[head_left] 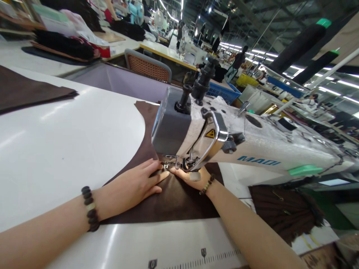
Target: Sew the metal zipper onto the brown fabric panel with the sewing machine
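Note:
A piece of dark brown fabric (157, 203) lies on the white table under the head of a sewing machine (179, 127). My left hand (140, 179) rests on the fabric just left of the presser foot (166, 166), its fingers stretched out and apart. On the other side, my right hand (196, 178) touches the same fabric, with extended fingertips close to the foot. Part of this hand is hidden behind the machine's finger guard and a small pale knob. The stitching point itself is too small to make out.
Another dark brown piece (30, 89) lies at the table's far left. Gathered brown fabric (283, 209) sits to the right beneath the machine arm. A ruler scale (196, 261) marks the front edge. Behind stand a woven-back chair (148, 65) and a blue crate (221, 91).

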Available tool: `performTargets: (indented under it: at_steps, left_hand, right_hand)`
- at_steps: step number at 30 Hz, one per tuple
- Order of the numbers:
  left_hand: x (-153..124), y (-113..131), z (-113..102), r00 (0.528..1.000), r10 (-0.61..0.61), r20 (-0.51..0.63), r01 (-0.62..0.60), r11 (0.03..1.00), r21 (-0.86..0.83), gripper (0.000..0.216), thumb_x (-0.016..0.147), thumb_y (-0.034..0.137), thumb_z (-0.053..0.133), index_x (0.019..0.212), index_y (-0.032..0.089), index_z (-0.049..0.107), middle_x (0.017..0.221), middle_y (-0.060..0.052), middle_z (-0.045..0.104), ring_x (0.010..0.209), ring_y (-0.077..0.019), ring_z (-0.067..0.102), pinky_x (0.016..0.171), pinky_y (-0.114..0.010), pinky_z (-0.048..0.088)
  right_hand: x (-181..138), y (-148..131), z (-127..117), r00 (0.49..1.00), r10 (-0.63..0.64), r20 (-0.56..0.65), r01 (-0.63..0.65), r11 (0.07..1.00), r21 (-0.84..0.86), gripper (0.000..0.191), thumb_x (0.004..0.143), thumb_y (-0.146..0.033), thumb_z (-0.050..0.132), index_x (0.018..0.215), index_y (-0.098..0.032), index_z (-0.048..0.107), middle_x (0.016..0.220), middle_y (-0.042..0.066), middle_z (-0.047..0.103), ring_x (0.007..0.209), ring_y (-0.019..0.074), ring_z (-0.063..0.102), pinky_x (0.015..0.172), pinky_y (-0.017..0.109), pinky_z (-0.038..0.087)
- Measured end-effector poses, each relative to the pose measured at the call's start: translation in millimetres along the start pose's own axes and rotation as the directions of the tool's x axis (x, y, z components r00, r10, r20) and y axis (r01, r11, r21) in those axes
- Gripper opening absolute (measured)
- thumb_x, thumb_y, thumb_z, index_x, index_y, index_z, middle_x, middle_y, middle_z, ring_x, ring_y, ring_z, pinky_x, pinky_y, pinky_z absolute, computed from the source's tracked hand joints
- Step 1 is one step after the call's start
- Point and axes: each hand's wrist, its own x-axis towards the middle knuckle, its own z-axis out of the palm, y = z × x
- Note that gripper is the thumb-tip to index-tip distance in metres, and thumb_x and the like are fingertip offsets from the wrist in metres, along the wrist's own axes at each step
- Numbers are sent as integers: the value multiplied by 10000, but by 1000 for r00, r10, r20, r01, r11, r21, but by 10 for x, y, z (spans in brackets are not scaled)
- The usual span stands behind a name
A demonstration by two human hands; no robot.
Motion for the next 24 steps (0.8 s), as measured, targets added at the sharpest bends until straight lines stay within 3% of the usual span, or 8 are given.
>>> performTargets:
  at_steps: [5, 10, 16, 24]
  left_hand:
    - [10, -19, 22, 998, 17, 64, -20, 998, 56, 347, 975, 360, 412, 1093, 143, 656, 996, -79, 628, 1005, -259, 508, 941, -408, 410]
    - [30, -12, -8, 997, 11, 82, -16, 998, 60, 314, 981, 334, 414, 1042, 153, 664, 956, -64, 627, 951, -236, 516, 915, -387, 421]
    - [37, -54, 13, 999, 11, 37, -11, 1000, -11, 307, 980, 343, 415, 1037, 151, 648, 1015, -66, 616, 1006, -235, 506, 956, -382, 396]
    - [32, -60, 44, 999, 42, 23, -43, 999, 12, 366, 998, 360, 338, 1037, 153, 638, 1014, -68, 619, 1021, -247, 485, 970, -404, 376]
  right_hand:
    - [29, -37, -63, 1000, 13, 7, -14, 993, 117, 342, 984, -376, 399, 1256, -284, 586, 1158, 0, 661, 1165, 174, 570, 1001, 331, 460]
    - [38, -54, -100, 997, 77, 20, -79, 988, 133, 327, 941, -345, 507, 1252, -285, 589, 1208, -2, 633, 1172, 196, 567, 1007, 349, 470]
    - [51, -57, -117, 999, 30, 15, -32, 985, 168, 354, 957, -332, 474, 1300, -279, 548, 1322, -15, 548, 1233, 170, 515, 1056, 313, 427]
    - [51, -1, -78, 997, 70, 45, -78, 973, 215, 419, 950, -389, 458, 1348, -264, 497, 1364, -16, 505, 1297, 162, 443, 1132, 316, 307]
